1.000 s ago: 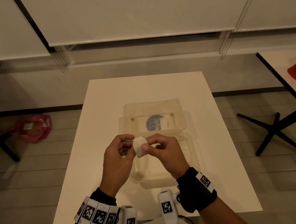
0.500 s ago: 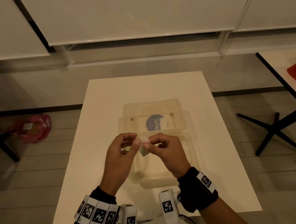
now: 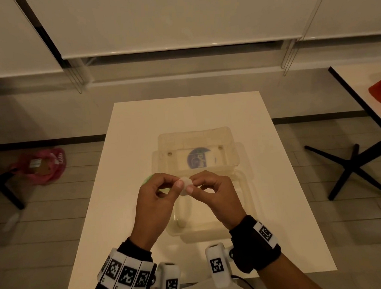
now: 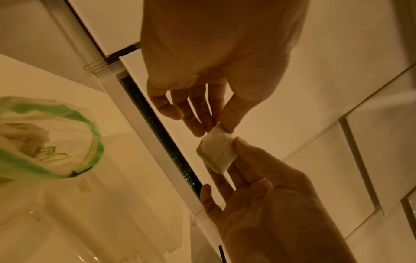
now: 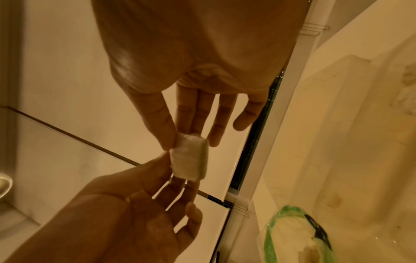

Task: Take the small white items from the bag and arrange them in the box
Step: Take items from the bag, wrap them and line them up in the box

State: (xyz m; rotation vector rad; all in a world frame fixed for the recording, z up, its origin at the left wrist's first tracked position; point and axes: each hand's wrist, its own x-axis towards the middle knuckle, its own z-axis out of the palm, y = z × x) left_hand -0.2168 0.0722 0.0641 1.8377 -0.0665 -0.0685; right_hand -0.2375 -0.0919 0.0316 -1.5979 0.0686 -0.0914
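Both hands held one small white pad (image 3: 185,186) in the air above the clear plastic box (image 3: 244,199), the left hand (image 3: 154,204) pinching its left edge between thumb and forefinger and the right hand (image 3: 217,198) pinching the right edge the same way; each grip was thus clamped on the pad, with the other fingers loosely spread; the wrist views showed the pad (image 4: 217,153) as a soft, folded square, likely cotton, so it probably needed only a light pinch; to do the step well, one hand should probably let go while the other lowered the pad flat onto the box floor, near a wall, leaving room for more. The bag (image 4: 48,140), clear with green print, lay on the white desk (image 3: 276,183) just left of the box, partly hidden in the head view by the left hand; the hinged lid (image 3: 196,144) stood open behind; nothing appeared to block the drop; a pink bag (image 3: 40,165) sat on the floor well away.
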